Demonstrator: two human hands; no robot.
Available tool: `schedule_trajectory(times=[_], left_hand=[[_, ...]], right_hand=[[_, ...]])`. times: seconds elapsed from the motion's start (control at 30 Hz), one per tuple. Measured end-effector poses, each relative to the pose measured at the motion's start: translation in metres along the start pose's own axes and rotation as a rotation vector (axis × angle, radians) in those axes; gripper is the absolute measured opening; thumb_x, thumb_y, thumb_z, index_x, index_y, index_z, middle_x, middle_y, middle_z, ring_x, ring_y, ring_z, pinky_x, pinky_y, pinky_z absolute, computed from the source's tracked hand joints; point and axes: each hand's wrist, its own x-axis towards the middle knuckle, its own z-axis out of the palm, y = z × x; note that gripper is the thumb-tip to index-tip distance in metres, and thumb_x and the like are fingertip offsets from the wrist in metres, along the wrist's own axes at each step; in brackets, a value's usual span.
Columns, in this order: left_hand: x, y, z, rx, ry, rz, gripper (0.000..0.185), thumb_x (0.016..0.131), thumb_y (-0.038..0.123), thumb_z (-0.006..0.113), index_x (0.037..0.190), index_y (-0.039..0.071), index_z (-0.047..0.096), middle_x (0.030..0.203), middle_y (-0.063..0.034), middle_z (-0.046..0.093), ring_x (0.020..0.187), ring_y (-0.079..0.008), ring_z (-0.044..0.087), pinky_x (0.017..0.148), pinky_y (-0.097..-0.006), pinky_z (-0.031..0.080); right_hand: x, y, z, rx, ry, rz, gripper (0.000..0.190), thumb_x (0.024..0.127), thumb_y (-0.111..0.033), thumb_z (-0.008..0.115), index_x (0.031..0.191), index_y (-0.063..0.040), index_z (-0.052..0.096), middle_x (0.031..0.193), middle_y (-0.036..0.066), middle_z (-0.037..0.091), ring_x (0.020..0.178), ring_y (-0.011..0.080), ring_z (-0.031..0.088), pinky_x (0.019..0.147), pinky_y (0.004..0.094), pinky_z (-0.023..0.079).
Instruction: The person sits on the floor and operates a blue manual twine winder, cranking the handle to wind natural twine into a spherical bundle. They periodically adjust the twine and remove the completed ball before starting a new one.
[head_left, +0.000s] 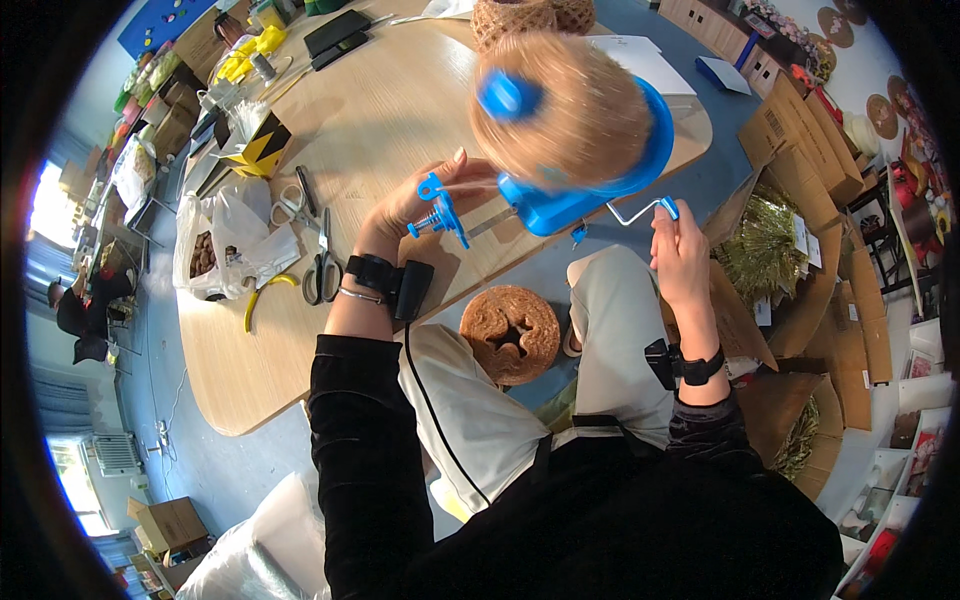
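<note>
A blue hand-cranked yarn ball winder (551, 216) stands at the table's edge. On it is a large light-brown ball of yarn (574, 112), blurred as if spinning. My right hand (681, 259) grips the blue knob of its metal crank (626, 214). My left hand (412, 191) is beside the winder's blue guide with a spring (446, 216), its thumb raised. A thin strand passes near my left fingers towards the ball; whether they pinch it is unclear. Below the table edge, between my legs, sits a brown coiled spool (487, 322) with a hollow centre.
Scissors (322, 262), yellow-handled pliers (259, 300) and a plastic bag of brown pieces (214, 240) lie on the table (232, 375) to the left. More brown yarn balls (517, 22) stand at the back. Open cardboard boxes (795, 300) crowd the right. Another person (86, 307) sits far left.
</note>
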Motion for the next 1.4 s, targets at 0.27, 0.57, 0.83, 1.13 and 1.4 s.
schedule_trajectory(times=[0.27, 0.57, 0.83, 1.13, 1.4], left_hand=[[-0.009, 0.009, 0.027, 0.097, 0.167, 0.002, 0.052, 0.104, 0.03, 0.064, 0.144, -0.003, 0.055, 0.138, -0.015, 0.063, 0.125, -0.0182, 0.061, 0.109, -0.0305, 0.048], [0.007, -0.009, 0.008, 0.443, 0.355, 0.071, 0.037, 0.106, 0.036, 0.061, 0.112, 0.001, 0.072, 0.085, 0.0019, 0.066, 0.075, -0.0058, 0.059, 0.066, -0.0229, 0.05], [0.009, -0.003, 0.02, 0.654, 0.478, -0.078, 0.044, 0.105, 0.042, 0.062, 0.082, 0.005, 0.065, 0.069, 0.0054, 0.054, 0.064, -0.0042, 0.048, 0.057, -0.0242, 0.041], [0.007, -0.002, 0.016, 0.729, 0.439, -0.016, 0.041, 0.104, 0.041, 0.062, 0.093, 0.002, 0.068, 0.075, 0.0038, 0.057, 0.071, -0.006, 0.052, 0.063, -0.0264, 0.045], [0.007, -0.006, 0.012, 0.574, 0.443, -0.074, 0.044, 0.098, 0.047, 0.071, 0.09, 0.004, 0.071, 0.073, 0.0054, 0.054, 0.069, -0.0051, 0.047, 0.06, -0.0245, 0.041]], right_hand=[[-0.005, 0.049, 0.018, 0.109, -0.035, 0.078, 0.045, 0.109, -0.042, 0.045, 0.084, -0.005, 0.052, 0.057, 0.004, 0.052, 0.046, 0.0143, 0.05, 0.046, 0.0307, 0.038], [-0.042, 0.059, 0.058, 0.232, -0.204, 0.223, 0.046, 0.11, -0.042, 0.042, 0.084, -0.006, 0.052, 0.053, 0.003, 0.05, 0.044, 0.017, 0.051, 0.046, 0.0351, 0.039], [-0.064, 0.008, 0.059, 0.562, -0.382, 0.303, 0.045, 0.11, -0.045, 0.046, 0.083, -0.009, 0.049, 0.056, 0.0, 0.047, 0.041, 0.0105, 0.043, 0.041, 0.0267, 0.033], [-0.04, -0.033, 0.02, 0.553, -0.297, 0.134, 0.039, 0.108, -0.04, 0.053, 0.085, -0.009, 0.053, 0.059, -0.002, 0.049, 0.045, 0.0079, 0.042, 0.044, 0.0259, 0.032], [0.0, -0.009, -0.005, 0.039, -0.052, 0.073, 0.041, 0.108, -0.039, 0.051, 0.096, 0.0, 0.057, 0.068, 0.016, 0.053, 0.061, 0.0273, 0.053, 0.06, 0.042, 0.042]])
